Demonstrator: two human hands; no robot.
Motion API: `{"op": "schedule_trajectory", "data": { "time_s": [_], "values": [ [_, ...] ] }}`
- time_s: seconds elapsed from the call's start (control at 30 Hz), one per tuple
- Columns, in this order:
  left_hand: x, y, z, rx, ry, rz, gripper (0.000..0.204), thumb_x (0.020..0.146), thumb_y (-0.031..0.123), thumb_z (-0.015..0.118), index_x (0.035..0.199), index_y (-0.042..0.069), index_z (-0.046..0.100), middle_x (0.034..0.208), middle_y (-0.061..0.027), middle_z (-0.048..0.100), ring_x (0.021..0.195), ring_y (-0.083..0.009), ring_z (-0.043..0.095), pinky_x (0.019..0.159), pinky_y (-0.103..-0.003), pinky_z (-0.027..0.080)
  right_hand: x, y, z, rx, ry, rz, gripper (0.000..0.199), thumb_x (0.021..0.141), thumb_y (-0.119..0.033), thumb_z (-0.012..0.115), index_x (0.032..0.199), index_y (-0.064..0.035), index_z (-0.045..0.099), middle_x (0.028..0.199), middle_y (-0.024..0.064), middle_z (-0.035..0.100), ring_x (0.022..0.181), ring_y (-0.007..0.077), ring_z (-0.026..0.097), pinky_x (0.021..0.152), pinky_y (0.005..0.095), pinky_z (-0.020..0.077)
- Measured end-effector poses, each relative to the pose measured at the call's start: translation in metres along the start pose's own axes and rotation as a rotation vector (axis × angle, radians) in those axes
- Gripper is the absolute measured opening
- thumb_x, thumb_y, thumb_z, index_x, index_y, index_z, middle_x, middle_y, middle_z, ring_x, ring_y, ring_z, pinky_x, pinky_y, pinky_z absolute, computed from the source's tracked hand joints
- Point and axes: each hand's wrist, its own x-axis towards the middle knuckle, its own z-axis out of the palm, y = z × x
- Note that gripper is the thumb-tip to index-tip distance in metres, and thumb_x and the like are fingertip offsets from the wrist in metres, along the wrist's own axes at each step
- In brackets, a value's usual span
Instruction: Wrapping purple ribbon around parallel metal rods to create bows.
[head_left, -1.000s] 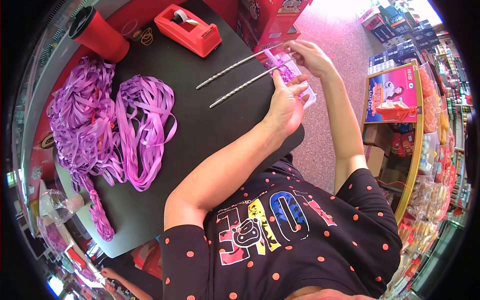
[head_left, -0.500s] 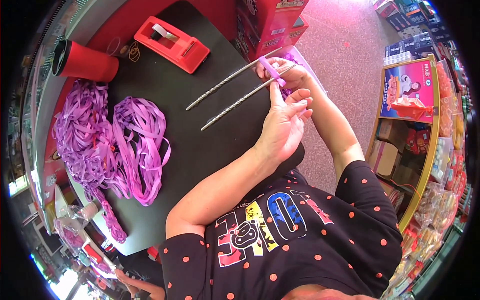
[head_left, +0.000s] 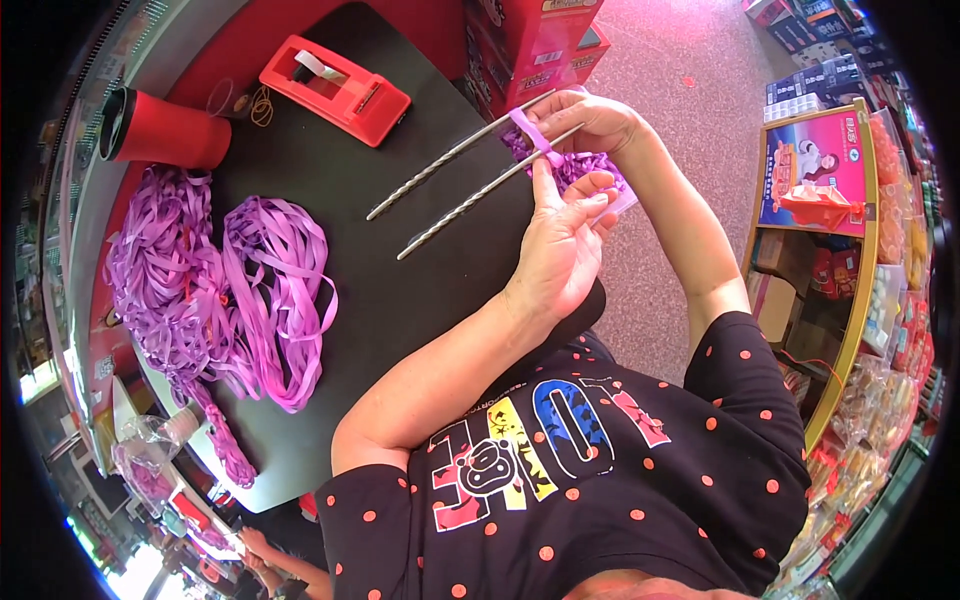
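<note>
While the left hand (head_left: 560, 250) pinches a purple ribbon strand (head_left: 533, 138) between closed fingers (head_left: 590, 190), the right hand (head_left: 592, 120) grips the near ends of two twisted metal rods (head_left: 455, 190) with its fingers curled shut around them. Both rods run side by side, their long axis slanting away from the hands toward the person's left, over the black tabletop (head_left: 400, 300). Ribbon crosses the rods just beside the right hand, which is nearer. Farther left lie a heap of purple ribbon (head_left: 220, 290), a red tape dispenser (head_left: 335, 88) and a red cup (head_left: 160, 130).
</note>
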Motion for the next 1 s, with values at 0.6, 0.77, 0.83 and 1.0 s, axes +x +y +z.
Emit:
{"op": "schedule_trajectory", "data": {
  "time_s": [0.6, 0.77, 0.83, 1.0],
  "values": [
    [0.000, -0.004, 0.000, -0.027, -0.075, 0.043, 0.085, 0.076, -0.008, 0.047, 0.143, 0.030, 0.010, 0.110, -0.0046, 0.052, 0.101, -0.0164, 0.047, 0.092, -0.034, 0.034, -0.027, -0.017, 0.011, -0.169, 0.292, -0.009, 0.026, 0.087, -0.020, 0.052, 0.096, -0.0007, 0.067, 0.079, -0.0003, 0.061, 0.072, 0.0083, 0.055, 0.066, 0.0221, 0.0450],
    [0.001, -0.004, -0.001, -0.024, -0.081, 0.026, 0.085, 0.076, -0.007, 0.048, 0.142, 0.030, 0.010, 0.109, -0.0052, 0.052, 0.102, -0.0167, 0.047, 0.091, -0.034, 0.034, -0.027, -0.013, -0.001, -0.099, 0.276, 0.017, 0.022, 0.089, -0.024, 0.056, 0.094, -0.0049, 0.067, 0.078, -0.0022, 0.061, 0.070, 0.0064, 0.054, 0.062, 0.0200, 0.0436],
    [0.001, -0.002, -0.001, -0.027, -0.085, 0.028, 0.084, 0.076, -0.006, 0.048, 0.142, 0.029, 0.009, 0.108, -0.0057, 0.053, 0.102, -0.0171, 0.048, 0.091, -0.034, 0.035, -0.023, -0.012, 0.007, -0.157, 0.379, -0.029, 0.019, 0.088, -0.022, 0.061, 0.094, -0.0047, 0.066, 0.080, -0.0006, 0.063, 0.070, 0.0076, 0.056, 0.062, 0.0216, 0.0458],
    [-0.002, -0.002, -0.003, -0.053, -0.073, 0.022, 0.087, 0.081, 0.002, 0.051, 0.145, 0.030, 0.000, 0.111, -0.0060, 0.053, 0.104, -0.0194, 0.049, 0.093, -0.038, 0.035, -0.005, -0.003, 0.000, -0.111, 0.275, 0.049, 0.018, 0.085, -0.017, 0.066, 0.096, -0.0021, 0.065, 0.084, 0.0033, 0.065, 0.075, 0.0120, 0.061, 0.067, 0.0254, 0.0500]
  ]
}}
